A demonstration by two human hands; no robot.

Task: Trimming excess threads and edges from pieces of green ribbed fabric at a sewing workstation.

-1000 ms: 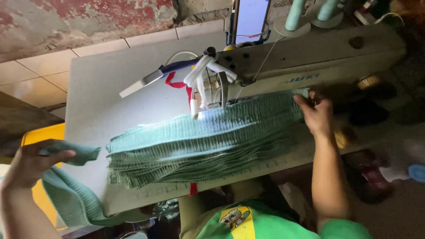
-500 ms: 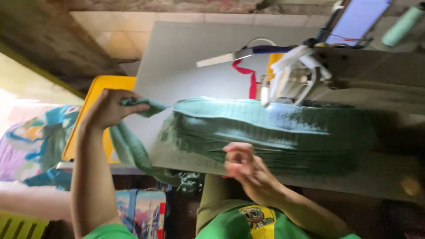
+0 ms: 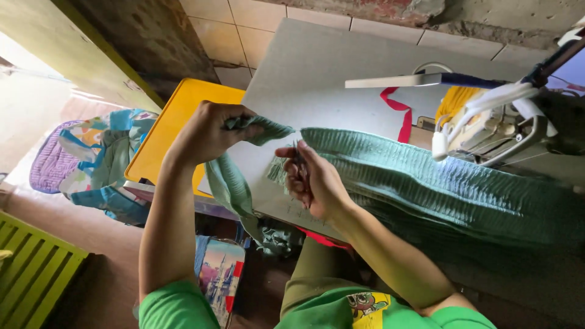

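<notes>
My left hand (image 3: 210, 131) is closed around the end of a green ribbed fabric strip (image 3: 241, 183) that hangs down over the table's left edge. My right hand (image 3: 311, 176) pinches a small dark tool, too small to identify, right beside that strip and at the left end of a long stack of green ribbed fabric (image 3: 451, 186). The stack lies across the grey sewing table (image 3: 317, 79) and runs under the sewing machine (image 3: 506, 122) at the right.
A yellow tray (image 3: 164, 134) sits left of the table. A red ribbon (image 3: 402, 116) and a white flat bar (image 3: 396, 80) lie near the machine. Colourful cloth bags (image 3: 91, 164) rest on the floor at left, beside a green slatted crate (image 3: 33, 274).
The view has swung left. My right hand came off the stack's far right end and moved to its left end. My left hand lifted the strip's end up beside it.
</notes>
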